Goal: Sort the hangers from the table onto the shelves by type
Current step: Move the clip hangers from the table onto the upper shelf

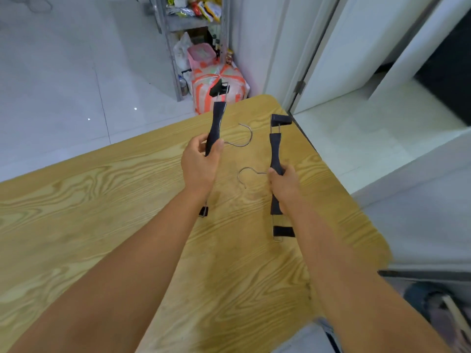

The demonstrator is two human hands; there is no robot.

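Observation:
Two black clip hangers with metal hooks are held above the wooden table (102, 205). My left hand (200, 164) grips the middle of the left clip hanger (216, 121), whose hook curves to the right and whose far clip points toward the shelf. My right hand (284, 184) grips the middle of the right clip hanger (275, 149), with its hook curving left and one clip near the table's far corner, the other below my wrist. The metal shelf (178, 24) stands beyond the table.
The shelf holds snack packets and bags; a pink basket (201, 56) and an orange-striped sack (219, 85) sit at its foot on the glossy tiled floor. A white door frame (300, 72) and doorway lie to the right of the table's rounded corner.

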